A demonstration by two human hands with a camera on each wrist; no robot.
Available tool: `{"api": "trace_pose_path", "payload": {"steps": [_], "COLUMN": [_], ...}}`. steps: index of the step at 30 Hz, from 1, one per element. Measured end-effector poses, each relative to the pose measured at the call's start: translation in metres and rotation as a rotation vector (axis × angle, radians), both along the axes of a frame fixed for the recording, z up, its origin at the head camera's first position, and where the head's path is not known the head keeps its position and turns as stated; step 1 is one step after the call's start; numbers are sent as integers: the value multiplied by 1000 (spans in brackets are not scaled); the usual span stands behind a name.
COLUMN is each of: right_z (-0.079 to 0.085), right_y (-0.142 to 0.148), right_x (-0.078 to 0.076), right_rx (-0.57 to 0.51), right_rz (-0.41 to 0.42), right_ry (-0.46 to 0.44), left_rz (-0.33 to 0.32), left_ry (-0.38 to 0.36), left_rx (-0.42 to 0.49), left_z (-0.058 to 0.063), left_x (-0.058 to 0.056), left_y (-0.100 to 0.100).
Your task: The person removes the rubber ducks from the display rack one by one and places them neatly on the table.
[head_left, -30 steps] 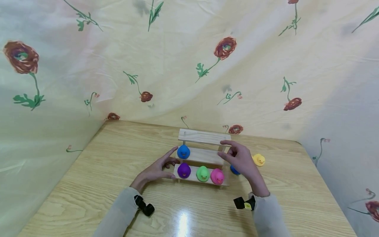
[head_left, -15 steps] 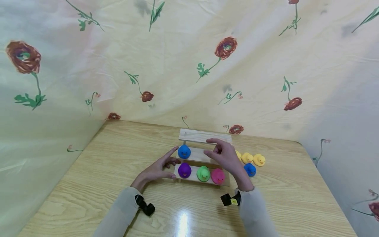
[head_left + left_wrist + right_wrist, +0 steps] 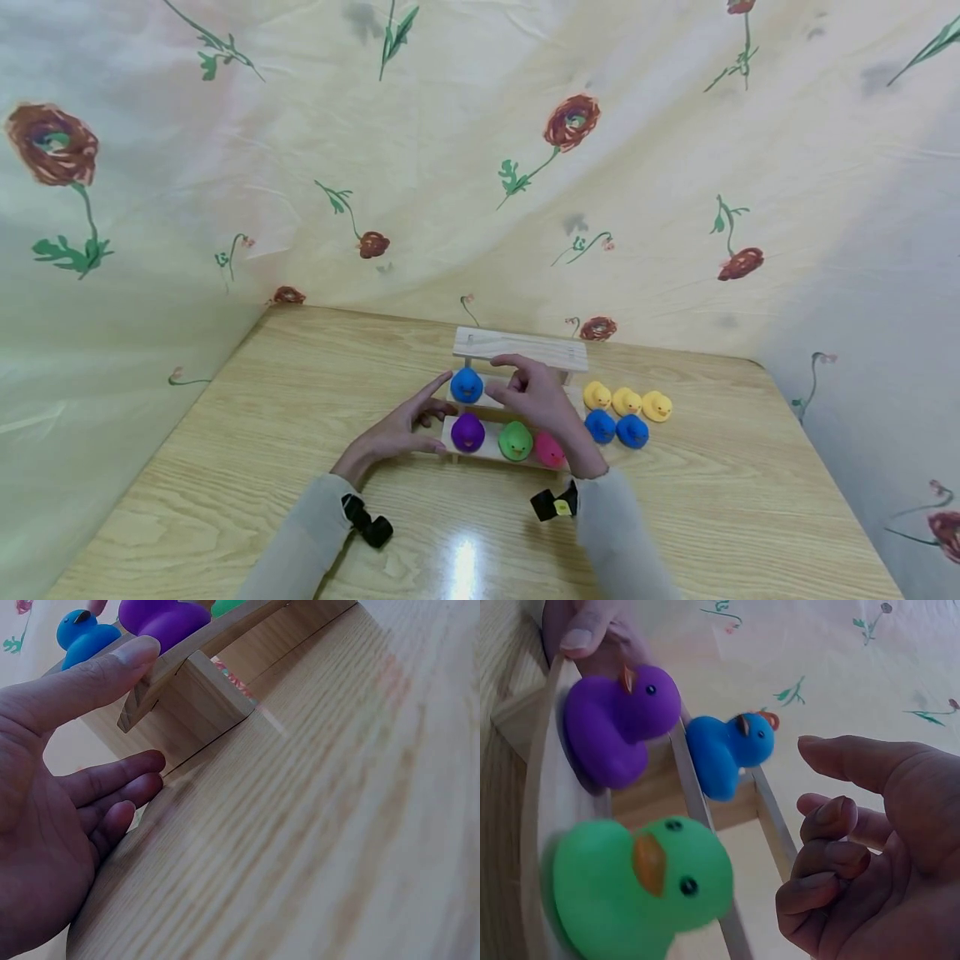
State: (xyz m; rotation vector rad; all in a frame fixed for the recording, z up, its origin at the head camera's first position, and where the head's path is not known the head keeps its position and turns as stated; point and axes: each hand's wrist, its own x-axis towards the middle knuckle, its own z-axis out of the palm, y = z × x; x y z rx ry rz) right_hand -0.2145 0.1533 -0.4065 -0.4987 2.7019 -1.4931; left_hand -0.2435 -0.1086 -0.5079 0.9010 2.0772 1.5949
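A small wooden stepped rack [image 3: 517, 346] stands at the table's middle. On its middle shelf, at the left end, sits a blue duck [image 3: 467, 385]. The lower shelf carries a purple duck [image 3: 468, 432], a green duck [image 3: 515, 441] and a pink duck [image 3: 549, 450], partly hidden by my right arm. My left hand [image 3: 408, 427] rests against the rack's left end, thumb on the lower shelf's end [image 3: 139, 701]. Over the middle shelf, just right of the blue duck, hovers my right hand [image 3: 536, 396]. In the right wrist view it holds nothing and stays apart from that duck.
Right of the rack, several yellow ducks [image 3: 627, 402] stand in a row. Two more blue ducks [image 3: 633, 431] stand in front of them. A flowered cloth [image 3: 420, 275] hangs behind the wooden table [image 3: 300, 400].
My right hand has moved left along the middle shelf toward the blue duck, uncovering yellow and blue ducks right of the rack. The left hand has stayed in place.
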Motion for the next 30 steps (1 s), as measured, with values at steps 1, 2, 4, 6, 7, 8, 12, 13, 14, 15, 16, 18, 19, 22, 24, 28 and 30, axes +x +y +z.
{"api": "trace_pose_path", "payload": {"steps": [1,2,4,6,7,8,12,13,14,15,16,18,19,22,24,28,30], "right_z": [-1,-2,-3,-4,-5,-5,-4,-4,-4,-4,-4,-4,-5,-5,-4,-4,-4], "right_y": [-2,-3,-6,-10,-11,-12,-17,-18,-19,-20,-21,-23,-23,-25,-26,-29,-30], "right_x": [0,-1,-1,-2,-2,-2,-2,-2,-2,-2,-3,-3,-4,-4,-4,-4,-4], "right_rx": [0,-1,-1,4,7,10,29,33,37,38,41,44,44,45,48,54,64], "right_rz": [0,3,8,14,13,12,-7,-14,-20,-21,-23,-26,-25,-15,-6,4,-6], "right_ry": [1,5,14,16,13,6,-33,-41,-51,-56,-62,-75,-80,-80,-77,-93,-100], "left_rz": [-1,-2,-4,-2,-1,-1,1,1,0,-1,-1,-2,-3,-2,-3,-5,-5], "left_ry": [1,2,4,5,4,2,-3,-4,-5,-6,-7,-9,-9,-10,-11,-10,-10], "left_rx": [1,3,3,1,-1,-1,1,3,5,8,10,13,13,12,14,22,26], "left_z": [0,-1,-1,-1,0,0,1,1,1,1,1,1,2,2,3,3,2], "left_x": [0,-1,-1,-1,-1,-1,0,0,0,0,0,0,1,1,1,1,0], "left_y": [0,0,0,0,0,0,0,0,1,1,1,1,1,1,1,1,2]}}
